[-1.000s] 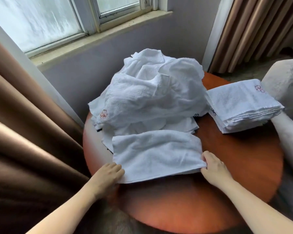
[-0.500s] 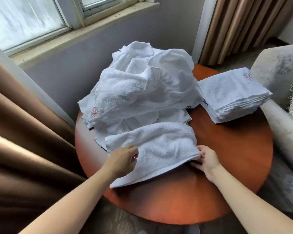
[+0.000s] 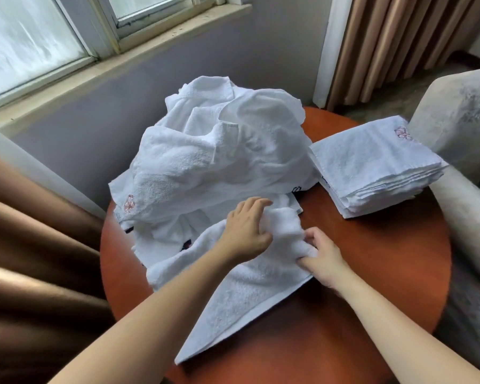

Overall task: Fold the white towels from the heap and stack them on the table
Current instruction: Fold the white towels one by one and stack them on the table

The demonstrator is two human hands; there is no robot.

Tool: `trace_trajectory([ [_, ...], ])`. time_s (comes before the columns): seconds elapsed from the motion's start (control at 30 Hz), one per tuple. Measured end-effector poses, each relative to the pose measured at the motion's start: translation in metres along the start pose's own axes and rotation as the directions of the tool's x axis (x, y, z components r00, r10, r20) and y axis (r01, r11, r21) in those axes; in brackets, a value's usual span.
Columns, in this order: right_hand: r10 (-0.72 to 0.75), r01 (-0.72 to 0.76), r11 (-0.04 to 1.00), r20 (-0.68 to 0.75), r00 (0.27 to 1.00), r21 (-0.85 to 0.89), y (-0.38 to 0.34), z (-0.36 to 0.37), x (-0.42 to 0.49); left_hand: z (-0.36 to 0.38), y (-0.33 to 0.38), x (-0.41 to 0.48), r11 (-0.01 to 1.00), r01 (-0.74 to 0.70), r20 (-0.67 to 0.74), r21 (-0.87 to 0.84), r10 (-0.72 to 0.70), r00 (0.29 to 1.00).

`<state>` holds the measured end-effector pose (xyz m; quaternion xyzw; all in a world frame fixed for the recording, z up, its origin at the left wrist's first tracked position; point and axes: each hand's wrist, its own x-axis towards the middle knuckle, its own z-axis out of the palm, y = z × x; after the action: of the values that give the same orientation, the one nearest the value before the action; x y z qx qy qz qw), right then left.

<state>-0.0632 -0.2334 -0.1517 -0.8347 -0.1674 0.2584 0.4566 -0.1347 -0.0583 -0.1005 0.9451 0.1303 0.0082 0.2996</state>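
Note:
A white towel (image 3: 241, 295) lies half-folded on the round red-brown table (image 3: 372, 273), its near corner pointing toward me. My left hand (image 3: 247, 228) has carried the towel's left end over to the right and grips it there. My right hand (image 3: 323, 256) pinches the towel's right edge just beside the left hand, and the cloth bunches up between them. Behind them rises the heap of unfolded white towels (image 3: 219, 162). A stack of folded white towels (image 3: 372, 167) sits at the table's right rear.
A grey upholstered armchair (image 3: 460, 139) presses against the table's right side. Brown curtains (image 3: 25, 273) hang at the left and beige ones (image 3: 394, 42) at the back right. A wall with a window sill (image 3: 122, 59) stands right behind the heap.
My left hand has swept the towel's left end across to the right until it meets my right hand. The flat rectangle is now folded over and bunched. The view has shifted a little.

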Motion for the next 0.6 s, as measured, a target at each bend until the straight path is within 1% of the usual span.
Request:
trace_trajectory([
  [0.03,-0.059,0.06,0.997,0.017,0.998,-0.044,-0.004,-0.006,0.003,0.001,0.005,0.009,1.0,0.019,0.033,0.002,-0.019,0.999],
  [0.1,-0.12,0.126,0.987,0.07,0.99,-0.094,-0.01,-0.017,0.011,0.0,0.013,0.025,0.998,0.06,0.107,-0.035,-0.056,0.993],
  [0.17,-0.127,0.138,0.986,0.119,0.985,-0.09,-0.011,-0.027,0.018,-0.004,0.017,0.035,0.971,0.113,0.185,-0.209,-0.075,0.98],
  [0.2,-0.12,0.131,0.988,0.138,0.983,-0.078,-0.012,-0.03,0.021,-0.006,0.017,0.039,0.951,0.144,0.212,-0.274,-0.086,0.973],
  [0.23,-0.119,0.13,0.99,0.157,0.98,-0.06,-0.012,-0.034,0.023,-0.008,0.016,0.043,0.941,0.165,0.223,-0.296,-0.1,0.97],
  [0.3,-0.107,0.109,0.994,0.193,0.975,0.001,-0.014,-0.039,0.027,-0.013,0.013,0.047,0.926,0.2,0.213,-0.319,-0.135,0.968],
  [0.33,-0.098,0.092,0.995,0.207,0.973,0.038,-0.015,-0.041,0.028,-0.015,0.012,0.047,0.908,0.217,0.204,-0.357,-0.151,0.967],
  [0.4,-0.086,0.068,0.993,0.205,0.975,0.096,-0.018,-0.042,0.031,-0.019,0.009,0.046,0.887,0.237,0.169,-0.395,-0.183,0.968],
  [0.47,-0.073,0.05,0.991,0.188,0.979,0.123,-0.021,-0.045,0.033,-0.024,0.004,0.041,0.865,0.262,0.102,-0.429,-0.242,0.965],
  [0.53,-0.062,0.033,0.985,0.169,0.984,0.169,-0.025,-0.049,0.037,-0.026,-0.003,0.036,0.773,0.308,0.055,-0.555,-0.335,0.941],
  [0.6,-0.052,0.019,0.977,0.146,0.988,0.214,-0.03,-0.053,0.042,-0.026,-0.006,0.031,0.668,0.337,0.046,-0.664,-0.413,0.91],
])
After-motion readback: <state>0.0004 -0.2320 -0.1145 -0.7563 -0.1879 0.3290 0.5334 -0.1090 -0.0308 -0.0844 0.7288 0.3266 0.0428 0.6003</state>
